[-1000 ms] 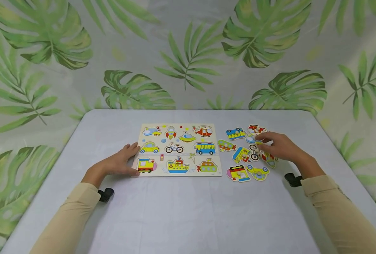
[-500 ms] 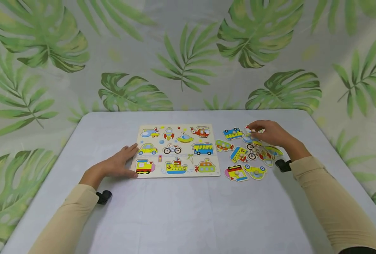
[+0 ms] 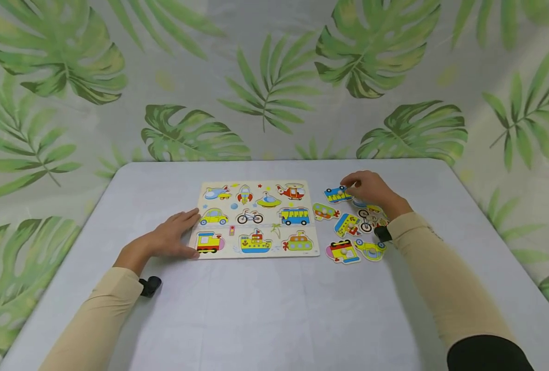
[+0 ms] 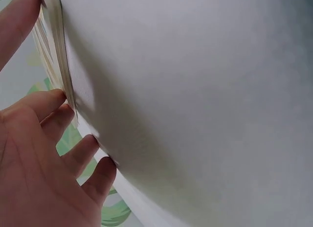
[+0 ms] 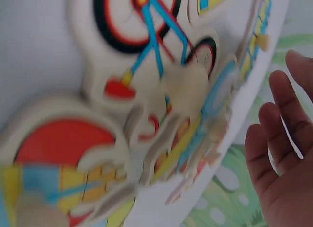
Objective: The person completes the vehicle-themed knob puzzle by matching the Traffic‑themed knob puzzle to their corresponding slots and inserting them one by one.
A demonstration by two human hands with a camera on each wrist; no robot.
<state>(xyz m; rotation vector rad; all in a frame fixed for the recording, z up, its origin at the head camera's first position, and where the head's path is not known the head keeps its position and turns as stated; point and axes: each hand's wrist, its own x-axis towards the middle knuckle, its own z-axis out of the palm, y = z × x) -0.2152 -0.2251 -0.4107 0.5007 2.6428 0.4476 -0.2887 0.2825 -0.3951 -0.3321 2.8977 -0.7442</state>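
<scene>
My left hand [image 3: 174, 234] touches the left edge of a wooden puzzle board [image 3: 278, 246] printed with vehicles. In the left wrist view its fingers [image 4: 80, 153] lie against the board's side and table edge. My right hand [image 3: 371, 190] is at the far side of the loose knobbed pieces, fingertips by the right end of the upside-down bus piece [image 3: 335, 195]. In the right wrist view the fingers [image 5: 281, 95] are loosely bent, with nothing seen between them; the thumb is out of view. The hand and forearm partly cover several pieces, including the bicycle piece [image 5: 107, 26].
Left of and below my right hand lie the submarine piece [image 3: 325, 212], ship piece [image 3: 346, 225], train piece [image 3: 343, 251] and car piece [image 3: 370, 251]. The white-covered table [image 3: 255, 309] ends at a leaf-patterned backdrop [image 3: 274, 129].
My right hand has moved left and away from me, from the plane piece past the helicopter piece to the bus piece. The left hand stays at the board's edge.
</scene>
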